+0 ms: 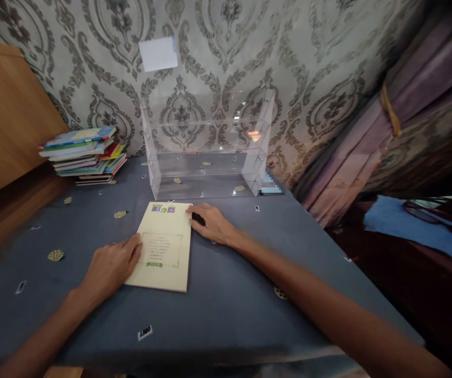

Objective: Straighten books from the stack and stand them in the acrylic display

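Observation:
A cream-yellow book [163, 223] lies on the cloth-covered table with its back cover up and upside down to me. Its barcode and QR code are at the far end, and a framed block of text with a green label is nearer. My left hand [111, 262] grips the book's left edge, its fingers closed together and partly hidden beneath the palm. At the far right corner, my right hand [212, 224] holds the edge between thumb and fingertips. Just beyond the book stands a clear acrylic shelf [206, 173] with nothing visible on its tiers.
To the left is a stack of books [82, 152] beside a wooden cabinet [13, 115]. A tied curtain [368, 136] hangs at right. Glasses [427, 215] rest near a blue cloth [399, 226] beyond the table's right edge. Patterned wallpaper backs the table.

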`<state>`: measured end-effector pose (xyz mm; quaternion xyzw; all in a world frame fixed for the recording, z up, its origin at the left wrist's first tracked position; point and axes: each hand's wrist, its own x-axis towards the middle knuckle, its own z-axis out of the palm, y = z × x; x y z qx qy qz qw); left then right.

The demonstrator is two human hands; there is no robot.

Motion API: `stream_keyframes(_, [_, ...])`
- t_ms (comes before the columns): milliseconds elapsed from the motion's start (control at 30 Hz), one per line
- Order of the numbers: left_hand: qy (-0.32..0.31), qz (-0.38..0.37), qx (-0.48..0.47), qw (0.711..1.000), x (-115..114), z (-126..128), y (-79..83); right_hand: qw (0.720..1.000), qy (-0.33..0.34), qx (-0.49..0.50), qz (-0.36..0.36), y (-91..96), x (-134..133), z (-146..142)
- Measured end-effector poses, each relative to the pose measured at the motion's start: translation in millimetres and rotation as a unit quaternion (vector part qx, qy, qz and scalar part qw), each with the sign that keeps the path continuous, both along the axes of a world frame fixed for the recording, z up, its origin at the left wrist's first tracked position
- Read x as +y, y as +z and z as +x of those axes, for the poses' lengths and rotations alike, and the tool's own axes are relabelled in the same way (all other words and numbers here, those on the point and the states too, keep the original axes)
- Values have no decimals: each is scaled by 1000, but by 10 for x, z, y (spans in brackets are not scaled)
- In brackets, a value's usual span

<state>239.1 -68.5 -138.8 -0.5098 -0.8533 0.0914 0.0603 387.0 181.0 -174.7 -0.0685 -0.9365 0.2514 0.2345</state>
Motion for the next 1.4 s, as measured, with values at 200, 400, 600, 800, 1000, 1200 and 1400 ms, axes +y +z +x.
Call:
stream_keyframes(200, [30, -21, 3, 999, 108, 60, 37, 1000, 9, -9, 16, -52, 76, -263])
stream_keyframes(400, [33, -8, -9, 999, 193, 28, 51, 999, -11, -23, 35, -83, 94, -362])
stream_keyframes(600, [30, -7, 20, 999, 196, 35, 61, 999, -19, -25, 35, -106, 66, -387])
stream_keyframes(800, [36, 11, 18, 999, 178, 37, 50, 1000, -7, -10, -9, -42, -193, -136])
stream_keyframes(1000, [38, 35, 7, 999, 155, 19, 34, 993, 41, 27, -108, 24, -590, 320])
stream_keyframes(1200, [-131, 137, 40, 981, 66, 51, -4, 960, 92, 28, -263, 56, -685, 466])
stream_keyframes(1400, [-340, 167, -12, 925, 3, 343, -114, 931, 107, 12, -349, 43, -620, 423])
